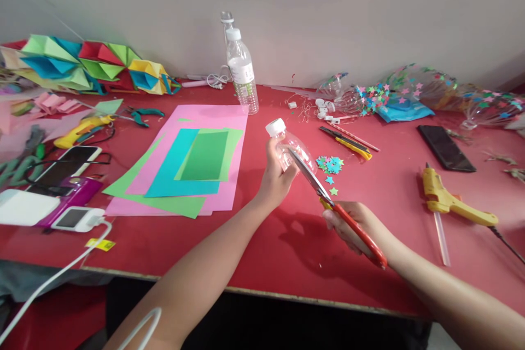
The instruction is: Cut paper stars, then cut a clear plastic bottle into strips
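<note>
My left hand (275,175) is wrapped round a small clear plastic bottle (301,154) with a white cap, held tilted above the red table (287,251). My right hand (356,227) grips the red and yellow handles of a pair of scissors (324,188). The scissor blades point up and left and lie against the bottle's side. Small paper stars (330,165) in blue and green lie on the table just beyond the bottle.
Stacked pink, green and blue paper sheets (188,167) lie left of centre. An upright water bottle (243,74) stands at the back. A yellow glue gun (447,201), a black phone (445,147) and a utility knife (348,143) lie right. Phones, chargers and folded paper shapes (94,65) crowd the left.
</note>
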Available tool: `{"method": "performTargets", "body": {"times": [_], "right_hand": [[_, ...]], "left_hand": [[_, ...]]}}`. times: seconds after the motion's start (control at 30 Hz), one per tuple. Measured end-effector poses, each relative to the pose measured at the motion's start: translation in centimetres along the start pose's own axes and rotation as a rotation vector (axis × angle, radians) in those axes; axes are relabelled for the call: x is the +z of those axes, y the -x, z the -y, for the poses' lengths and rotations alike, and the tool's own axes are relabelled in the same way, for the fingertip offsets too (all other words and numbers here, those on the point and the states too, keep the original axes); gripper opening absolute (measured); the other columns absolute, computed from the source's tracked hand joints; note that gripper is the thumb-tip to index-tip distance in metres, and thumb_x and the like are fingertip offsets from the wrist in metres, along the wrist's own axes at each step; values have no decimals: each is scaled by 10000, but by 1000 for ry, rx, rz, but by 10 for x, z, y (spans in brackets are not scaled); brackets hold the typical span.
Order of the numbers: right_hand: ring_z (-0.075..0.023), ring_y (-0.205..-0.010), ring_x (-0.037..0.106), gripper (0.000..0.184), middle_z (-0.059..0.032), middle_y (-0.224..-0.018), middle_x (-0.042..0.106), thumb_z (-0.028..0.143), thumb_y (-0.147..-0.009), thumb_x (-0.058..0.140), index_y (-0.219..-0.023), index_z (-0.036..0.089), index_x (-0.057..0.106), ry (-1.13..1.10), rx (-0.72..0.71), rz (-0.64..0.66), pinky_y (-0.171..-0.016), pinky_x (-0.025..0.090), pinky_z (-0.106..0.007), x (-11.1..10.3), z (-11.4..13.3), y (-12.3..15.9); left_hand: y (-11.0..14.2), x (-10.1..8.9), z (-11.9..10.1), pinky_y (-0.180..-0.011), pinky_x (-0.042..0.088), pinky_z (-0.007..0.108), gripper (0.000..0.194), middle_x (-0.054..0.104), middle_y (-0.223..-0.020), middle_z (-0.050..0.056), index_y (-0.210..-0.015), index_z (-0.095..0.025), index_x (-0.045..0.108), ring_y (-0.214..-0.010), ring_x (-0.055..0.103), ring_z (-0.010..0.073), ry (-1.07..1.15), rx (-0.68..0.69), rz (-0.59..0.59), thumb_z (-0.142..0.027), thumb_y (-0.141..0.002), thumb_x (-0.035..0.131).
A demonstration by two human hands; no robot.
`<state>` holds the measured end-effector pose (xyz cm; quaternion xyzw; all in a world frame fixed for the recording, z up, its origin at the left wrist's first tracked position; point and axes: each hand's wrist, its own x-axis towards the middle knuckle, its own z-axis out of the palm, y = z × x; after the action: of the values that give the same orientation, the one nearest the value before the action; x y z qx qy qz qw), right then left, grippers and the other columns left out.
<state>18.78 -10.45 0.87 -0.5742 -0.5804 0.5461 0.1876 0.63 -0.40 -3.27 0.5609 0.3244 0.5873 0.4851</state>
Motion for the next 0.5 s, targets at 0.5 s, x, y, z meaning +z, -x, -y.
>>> {"method": "performTargets", "body": {"times": [0.5], "right_hand": [[-74, -372, 365, 488, 72, -478, 378, 653, -885, 500, -703, 202, 459, 16, -38, -4, -374, 272, -210, -1, 1, 1]], "left_hand": [[3, 2, 7, -1057, 401, 512, 554, 445, -1286, 138, -1291, -277, 273, -1234, 472, 290, -103, 118, 92, -490, -883, 581]]}}
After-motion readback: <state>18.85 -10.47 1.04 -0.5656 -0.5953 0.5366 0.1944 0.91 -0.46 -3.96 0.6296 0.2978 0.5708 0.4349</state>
